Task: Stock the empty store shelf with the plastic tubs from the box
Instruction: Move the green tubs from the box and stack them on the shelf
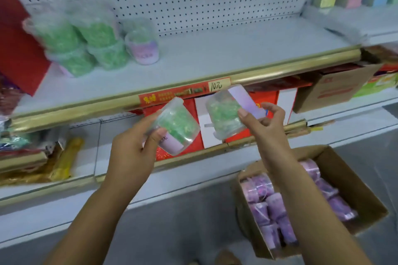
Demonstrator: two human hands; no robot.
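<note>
Green bits fill two clear plastic tubs, one in each hand. The left hand (131, 155) grips the first tub (178, 127), with the thumb curled over the front and the other fingers behind it. This tub is tipped over and has a pale purple label. The right hand (266, 122) pinches the second tub (224, 114) by its purple label, with the thumb on the front. That tub leans too. Both tubs are up in the air, near each other but not touching. They are in front of the gold edge (280, 64) of the white shelf (215, 54).

A red and yellow price tag (185, 92) sits on the gold edge, just above the two tubs. More tubs (86, 36) stand at the left end of the shelf. Some are stacked two high, but the picture is blurry there, so maybe five or six.

Down on the floor at the right is a brown cardboard box (357, 187). Many tubs lie packed inside it (271, 202), with their purple labels showing. The right arm reaches up over the box.
</note>
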